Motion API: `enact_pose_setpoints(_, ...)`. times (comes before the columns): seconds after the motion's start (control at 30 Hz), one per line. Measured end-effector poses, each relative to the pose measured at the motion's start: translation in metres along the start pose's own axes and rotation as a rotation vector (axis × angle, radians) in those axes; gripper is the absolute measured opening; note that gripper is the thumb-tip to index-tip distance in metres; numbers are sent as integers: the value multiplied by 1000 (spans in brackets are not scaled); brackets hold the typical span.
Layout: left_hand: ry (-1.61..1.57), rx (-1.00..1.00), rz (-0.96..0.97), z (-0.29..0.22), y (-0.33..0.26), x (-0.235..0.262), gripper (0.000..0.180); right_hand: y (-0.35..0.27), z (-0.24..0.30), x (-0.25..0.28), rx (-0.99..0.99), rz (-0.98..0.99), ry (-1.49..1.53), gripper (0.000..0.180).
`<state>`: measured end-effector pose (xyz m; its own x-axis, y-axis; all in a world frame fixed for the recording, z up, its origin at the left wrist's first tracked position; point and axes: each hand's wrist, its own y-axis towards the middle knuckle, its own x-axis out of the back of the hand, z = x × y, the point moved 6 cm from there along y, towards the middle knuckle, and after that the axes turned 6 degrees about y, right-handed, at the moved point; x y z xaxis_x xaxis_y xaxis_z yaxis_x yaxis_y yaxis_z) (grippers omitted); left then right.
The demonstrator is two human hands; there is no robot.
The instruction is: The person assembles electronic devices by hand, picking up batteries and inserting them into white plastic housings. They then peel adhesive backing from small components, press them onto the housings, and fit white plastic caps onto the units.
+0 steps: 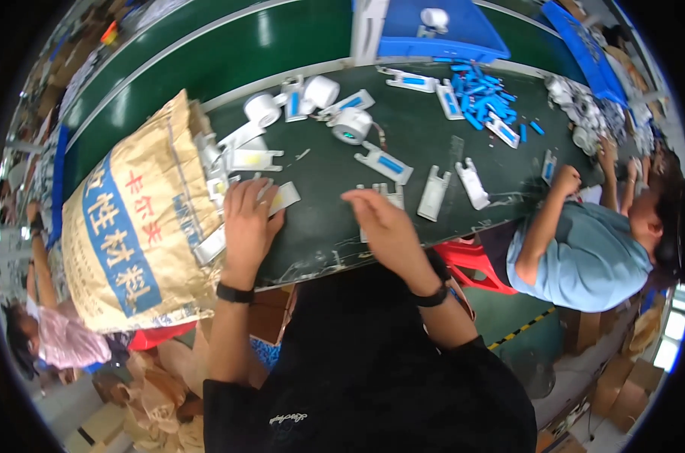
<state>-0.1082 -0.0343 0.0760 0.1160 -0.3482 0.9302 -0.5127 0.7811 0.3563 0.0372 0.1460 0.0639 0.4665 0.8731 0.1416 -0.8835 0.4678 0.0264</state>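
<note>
My left hand (246, 219) rests palm down beside the paper sack, its fingers stretched over white plastic housings. One white housing with a yellow patch (286, 198) shows between its forefinger and thumb; whether they touch it I cannot tell. Fingers extended, my right hand (385, 226) is over the table near its front edge. Partly hidden by that hand is a white housing (394, 195). Beyond it lies a housing with a blue cylindrical cell (387, 164) in it. Two more white housings, one of them upright in view (434, 193), lie to the right.
A large brown paper sack (123, 226) stands at the left. White round lamp heads (352, 125) sit at the back, near a heap of blue cells (478, 90) and a blue bin (440, 47). At the right, a co-worker in a blue shirt (584, 253) sits at the dark green table (320, 219).
</note>
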Motion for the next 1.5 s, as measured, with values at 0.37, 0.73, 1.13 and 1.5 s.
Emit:
enact_pose_setpoints(0.37,-631,139,-375,-33,-19,68,93,-10,6,-45,-718,302,1107,26)
enact_pose_setpoints(0.73,-1724,562,-188,-35,-32,-8,57,96,38,128,-52,-401,-812,38)
enact_pose_setpoints(1.13,-1605,665,-64,-33,-52,-42,48,173,-78,176,-23,-382,-1137,47)
enact_pose_setpoints(1.5,-1583,657,-79,-23,-55,-77,48,80,-61,252,-14,-272,-1307,37)
